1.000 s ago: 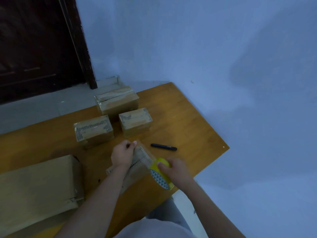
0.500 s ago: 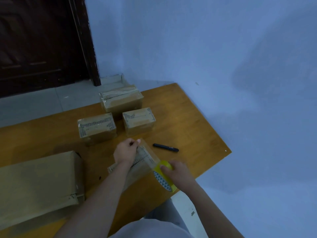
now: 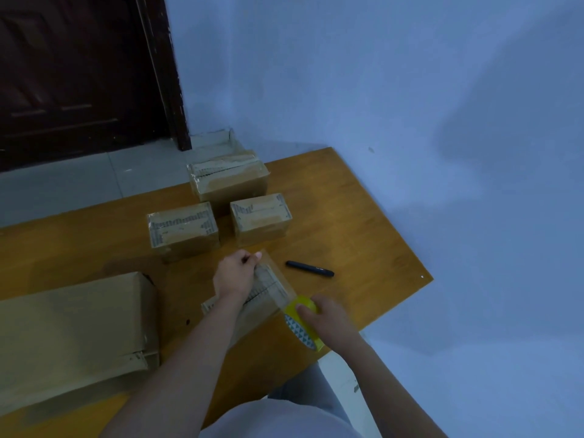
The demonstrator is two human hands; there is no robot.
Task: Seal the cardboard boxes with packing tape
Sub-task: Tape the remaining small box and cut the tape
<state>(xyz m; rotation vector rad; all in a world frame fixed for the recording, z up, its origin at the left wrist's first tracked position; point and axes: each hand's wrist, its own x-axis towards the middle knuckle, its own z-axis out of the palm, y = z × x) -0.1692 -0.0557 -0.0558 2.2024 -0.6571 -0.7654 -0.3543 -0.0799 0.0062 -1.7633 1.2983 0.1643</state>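
Note:
A small cardboard box (image 3: 268, 297) lies on the wooden table (image 3: 363, 232) right in front of me. My left hand (image 3: 235, 273) pinches the tape end at the box's far edge. A strip of clear tape runs back over the box top to a yellow tape roll (image 3: 301, 324). My right hand (image 3: 325, 317) grips that roll at the box's near right corner, by the table edge. Three taped boxes stand behind: one at the left (image 3: 183, 230), one at the right (image 3: 260, 218) and a larger one at the back (image 3: 229, 180).
A black marker (image 3: 309, 269) lies on the table just right of the box. A long, large cardboard box (image 3: 72, 333) takes up the near left of the table. A dark door (image 3: 79, 74) and grey floor lie beyond; a blue wall is to the right.
The camera view has shifted a little. Both hands stay in nearly the same place on the box and the tape roll.

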